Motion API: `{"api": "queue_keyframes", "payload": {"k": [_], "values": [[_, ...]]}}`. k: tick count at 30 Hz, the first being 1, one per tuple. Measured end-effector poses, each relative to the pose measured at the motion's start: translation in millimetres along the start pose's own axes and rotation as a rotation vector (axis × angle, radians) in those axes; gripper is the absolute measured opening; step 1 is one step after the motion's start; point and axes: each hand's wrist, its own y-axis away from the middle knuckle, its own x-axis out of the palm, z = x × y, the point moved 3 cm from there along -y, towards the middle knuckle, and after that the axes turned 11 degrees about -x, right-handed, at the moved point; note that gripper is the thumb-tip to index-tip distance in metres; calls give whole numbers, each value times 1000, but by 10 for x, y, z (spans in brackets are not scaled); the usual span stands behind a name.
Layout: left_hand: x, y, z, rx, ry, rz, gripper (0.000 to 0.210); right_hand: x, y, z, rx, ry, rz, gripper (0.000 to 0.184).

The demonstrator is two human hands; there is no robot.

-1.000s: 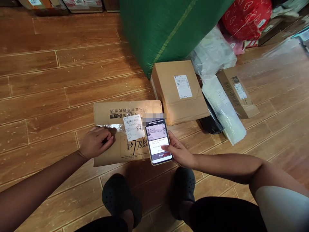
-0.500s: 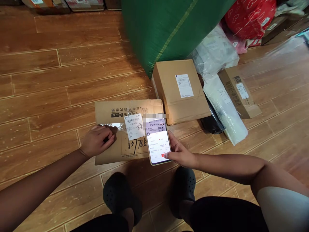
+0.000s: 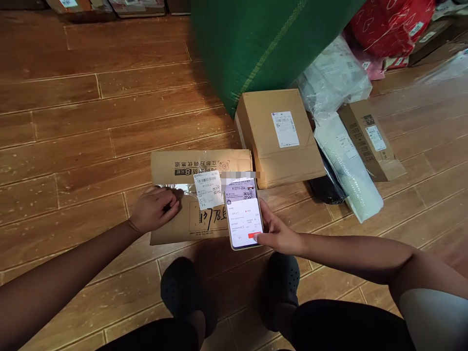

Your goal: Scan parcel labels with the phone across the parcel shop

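Observation:
My right hand [image 3: 275,229] is closed around a smartphone [image 3: 243,219], its thumb over a red button low on the lit screen. The phone is above the right part of a flat brown cardboard envelope [image 3: 171,173] and hides some of it. On the envelope are a white shipping label [image 3: 207,189], a shiny strip of clear tape and black handwriting. My left hand [image 3: 157,207] rests over the envelope's left edge with fingers curled in. Whether these fingers grip anything is hidden.
A cardboard box [image 3: 268,161] with a label stands beyond the envelope, against a big green sack [image 3: 252,44]. To its right lie a bubble-wrapped parcel [image 3: 360,185], a black package [image 3: 325,185], a long box [image 3: 365,131] and a clear plastic bag [image 3: 336,73]. Dark clogs [image 3: 179,287] are below.
The whole view has shifted slightly, so everything appears a little further right. Both hands keep their places at the envelope and phone, and the thumb stays by the red button.

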Motion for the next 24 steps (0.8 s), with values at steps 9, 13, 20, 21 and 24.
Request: {"api": "queue_keyframes", "payload": {"k": [9,13,20,21,24], "values": [[-8,22,19,-14,0,5,19,6,-12,22,-11,30,-13,71],[-11,24,21,-16,1,9,19,-1,-14,7,-7,31,-11,72],[-7,11,24,-10,14,8,20,-5,-31,10,-3,30,-13,68],[-7,10,24,-10,14,7,19,-7,-31,11,-3,30,-11,69],[-14,8,21,-9,12,6,19,-14,-28,8,12,24,-6,72]]}}
